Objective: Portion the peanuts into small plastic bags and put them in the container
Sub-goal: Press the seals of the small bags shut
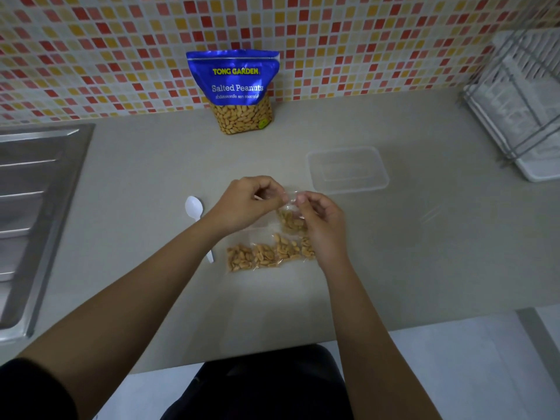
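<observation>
A small clear plastic bag [290, 220] with peanuts in its bottom hangs just above the counter. My left hand [247, 204] and my right hand [322, 225] both pinch its top edge, fingertips almost touching. Below them several filled small bags [263, 253] lie side by side on the grey counter [394, 268]; my right hand hides the rightmost one in part. A clear rectangular plastic container [348, 169] stands to the back right of my hands with nothing in it. The blue salted peanuts pouch [239, 90] stands upright against the tiled wall.
A white plastic spoon [197, 216] lies left of my left wrist, its handle partly under my forearm. A steel sink [33, 213] fills the left edge. A dish rack [521, 104] stands at the far right. The counter's front edge runs below my forearms.
</observation>
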`<state>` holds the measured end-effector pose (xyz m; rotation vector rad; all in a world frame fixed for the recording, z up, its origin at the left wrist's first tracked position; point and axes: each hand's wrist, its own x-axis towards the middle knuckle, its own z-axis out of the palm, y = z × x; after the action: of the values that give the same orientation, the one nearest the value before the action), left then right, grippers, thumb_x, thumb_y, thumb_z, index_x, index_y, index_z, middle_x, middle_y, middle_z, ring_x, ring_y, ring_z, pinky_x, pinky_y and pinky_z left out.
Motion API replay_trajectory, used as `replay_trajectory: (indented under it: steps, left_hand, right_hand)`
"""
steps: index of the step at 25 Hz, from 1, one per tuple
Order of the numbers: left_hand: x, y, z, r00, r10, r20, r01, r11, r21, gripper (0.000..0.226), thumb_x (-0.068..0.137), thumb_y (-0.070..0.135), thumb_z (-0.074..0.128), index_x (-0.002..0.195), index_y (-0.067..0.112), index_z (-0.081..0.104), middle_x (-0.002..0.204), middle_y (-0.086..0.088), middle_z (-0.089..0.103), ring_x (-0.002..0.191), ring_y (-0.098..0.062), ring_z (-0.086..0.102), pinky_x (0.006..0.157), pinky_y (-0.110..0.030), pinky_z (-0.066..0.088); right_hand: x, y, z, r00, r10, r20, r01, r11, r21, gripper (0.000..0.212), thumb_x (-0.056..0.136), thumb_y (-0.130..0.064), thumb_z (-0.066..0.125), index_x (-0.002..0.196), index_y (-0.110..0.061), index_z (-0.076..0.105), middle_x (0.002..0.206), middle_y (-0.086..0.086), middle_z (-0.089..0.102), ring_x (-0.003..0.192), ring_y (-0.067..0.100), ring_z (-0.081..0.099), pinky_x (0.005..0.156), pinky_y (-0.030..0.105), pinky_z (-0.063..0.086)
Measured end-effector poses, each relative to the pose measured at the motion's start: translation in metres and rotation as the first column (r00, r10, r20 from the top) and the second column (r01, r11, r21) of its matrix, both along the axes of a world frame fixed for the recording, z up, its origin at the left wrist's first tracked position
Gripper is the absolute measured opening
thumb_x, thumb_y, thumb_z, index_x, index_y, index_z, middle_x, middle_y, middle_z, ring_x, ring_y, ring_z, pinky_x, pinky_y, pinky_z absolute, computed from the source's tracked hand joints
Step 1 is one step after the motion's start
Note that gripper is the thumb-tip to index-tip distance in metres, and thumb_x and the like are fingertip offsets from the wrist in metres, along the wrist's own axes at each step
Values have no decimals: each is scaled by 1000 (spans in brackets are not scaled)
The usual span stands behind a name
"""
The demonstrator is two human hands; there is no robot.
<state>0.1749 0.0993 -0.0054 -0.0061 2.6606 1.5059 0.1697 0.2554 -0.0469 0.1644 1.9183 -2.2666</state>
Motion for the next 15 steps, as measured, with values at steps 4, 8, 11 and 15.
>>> replay_trajectory:
  steps: [4, 8, 11, 15]
  left_hand:
    - [-5, -2, 7, 994, -63, -85, 50, 987, -151, 5, 81, 22, 71, 81, 18, 71, 68, 12, 63, 63, 5, 55, 62, -6, 40]
    - [-6, 3, 5, 975, -119, -186, 52, 943, -328, 7, 83, 14, 66, 81, 8, 70, 69, 5, 57, 60, 0, 49, 60, -12, 36]
    - [-3, 10, 3, 963, -62, -262, -35, 936, -350, 6, 81, 7, 63, 79, 4, 68, 70, 1, 55, 60, -5, 46, 59, -14, 33]
    - [-2, 10, 5, 937, -112, -331, -36, 912, -408, 7, 83, 8, 61, 83, 5, 66, 75, 0, 55, 70, -13, 49, 66, -24, 38]
  right_hand:
    - [1, -5, 2, 997, 5, -75, -1, 999, 47, 5, 86, -11, 64, 88, -14, 67, 79, 3, 68, 60, 1, 63, 59, 14, 49]
    - [3, -12, 3, 988, -22, -151, 49, 984, 174, 10, 87, -14, 63, 82, -23, 65, 75, -9, 67, 63, 6, 64, 62, 18, 51]
    - [6, -20, 7, 959, -61, -277, 163, 917, 363, 11, 88, -17, 61, 80, -25, 63, 71, -17, 62, 66, 3, 60, 62, 17, 47]
    - [4, -21, 9, 923, -174, -342, 300, 883, 360, 7, 87, -17, 60, 83, -19, 66, 72, -11, 63, 65, 0, 57, 59, 8, 40]
